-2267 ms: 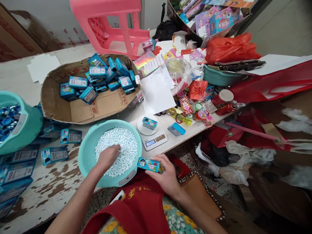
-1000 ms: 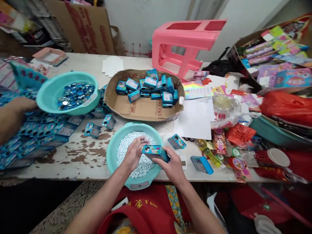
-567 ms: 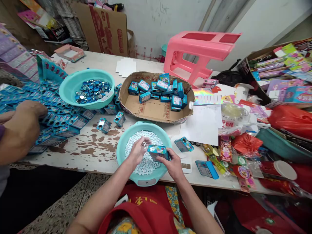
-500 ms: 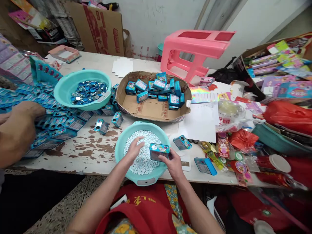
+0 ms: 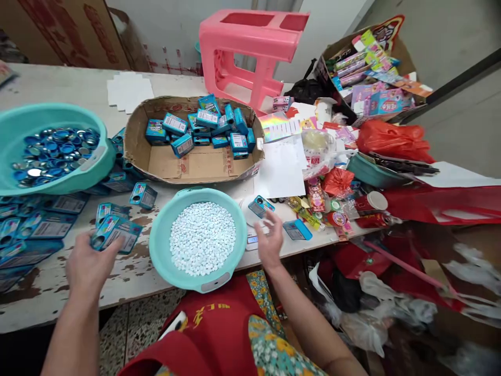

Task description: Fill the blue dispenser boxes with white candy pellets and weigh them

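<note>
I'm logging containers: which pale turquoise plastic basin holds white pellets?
The pale turquoise plastic basin between the left hand and right hand; the basin at far left holds shiny blue round caps.

The left edge cuts off a teal basin [image 5: 103, 165], and the scale display [image 5: 252, 239] is illegible.

My left hand [image 5: 89, 262] pinches a little blue box [image 5: 128, 231]. My right hand [image 5: 270, 241] is loose and a bit curled, near another blue box [image 5: 260, 206] on the white scale [image 5: 252, 239]. A green bowl [image 5: 159, 248] of tiny white bits [image 5: 202, 238] sits between my hands.
</note>
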The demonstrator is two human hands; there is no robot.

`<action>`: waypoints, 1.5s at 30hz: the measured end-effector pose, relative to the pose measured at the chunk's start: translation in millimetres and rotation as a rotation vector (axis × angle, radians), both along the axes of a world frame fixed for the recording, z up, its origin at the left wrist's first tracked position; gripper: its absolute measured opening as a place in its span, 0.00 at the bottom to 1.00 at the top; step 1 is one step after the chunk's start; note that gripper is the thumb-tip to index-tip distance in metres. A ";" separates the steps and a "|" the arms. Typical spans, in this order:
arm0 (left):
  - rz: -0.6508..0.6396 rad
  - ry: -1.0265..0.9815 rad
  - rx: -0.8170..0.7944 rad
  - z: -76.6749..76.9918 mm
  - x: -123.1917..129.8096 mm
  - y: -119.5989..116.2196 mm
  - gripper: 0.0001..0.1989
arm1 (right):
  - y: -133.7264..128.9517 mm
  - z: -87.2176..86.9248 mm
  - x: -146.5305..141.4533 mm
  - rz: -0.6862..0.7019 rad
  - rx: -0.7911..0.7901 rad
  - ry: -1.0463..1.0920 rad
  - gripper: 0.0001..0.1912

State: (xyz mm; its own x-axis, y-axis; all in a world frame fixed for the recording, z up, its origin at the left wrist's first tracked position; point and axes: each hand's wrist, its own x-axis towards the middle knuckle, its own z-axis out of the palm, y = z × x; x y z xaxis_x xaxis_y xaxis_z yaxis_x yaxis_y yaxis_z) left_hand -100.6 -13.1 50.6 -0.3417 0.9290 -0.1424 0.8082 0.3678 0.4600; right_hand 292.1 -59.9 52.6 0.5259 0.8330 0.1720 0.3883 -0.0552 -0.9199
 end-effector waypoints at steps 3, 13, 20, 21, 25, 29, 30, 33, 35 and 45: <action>0.172 0.168 -0.063 -38.5 -14.9 -0.8 0.26 | 11.2 -25.9 47.7 -0.154 -0.082 -0.145 0.36; -0.387 -0.120 0.156 -45.3 106.5 -10.2 0.17 | 45.5 -34.8 57.7 -0.071 -0.179 -0.008 0.26; -0.592 -0.489 -0.099 -81.1 194.1 -41.6 0.09 | 10.8 31.7 1.0 0.254 -0.059 -0.063 0.20; -0.535 -0.539 -0.109 -81.3 190.6 -39.8 0.09 | 7.8 32.3 -8.4 0.314 -0.081 -0.059 0.19; -0.147 -0.923 -0.158 -52.4 169.4 -20.4 0.15 | 1.8 16.5 -33.3 0.416 -0.110 -0.080 0.17; 0.177 -1.505 -0.089 -0.1 171.1 -4.2 0.15 | -1.9 -1.6 -43.8 0.499 -0.127 -0.160 0.17; 0.206 -1.602 -0.043 10.1 175.4 -1.8 0.14 | -2.8 -4.0 -46.1 0.526 -0.136 -0.183 0.17; 0.274 -1.697 0.117 25.6 190.3 2.8 0.12 | -4.7 -6.5 -52.9 0.598 -0.164 -0.233 0.17; 0.304 -1.656 0.195 25.6 198.3 4.6 0.13 | -5.0 -6.2 -56.6 0.619 -0.178 -0.242 0.17; 0.276 -1.482 0.077 14.9 178.3 21.3 0.17 | -2.6 3.7 -51.9 0.555 -0.163 -0.005 0.18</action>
State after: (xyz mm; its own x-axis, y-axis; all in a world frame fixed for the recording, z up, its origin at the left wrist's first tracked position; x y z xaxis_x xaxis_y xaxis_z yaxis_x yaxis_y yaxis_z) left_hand 77.7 8.1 65.5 -0.0967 0.8826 -0.4600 -0.4793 0.3637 0.7987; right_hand 240.1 -62.6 56.3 0.0020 0.9998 0.0193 0.4040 0.0169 -0.9146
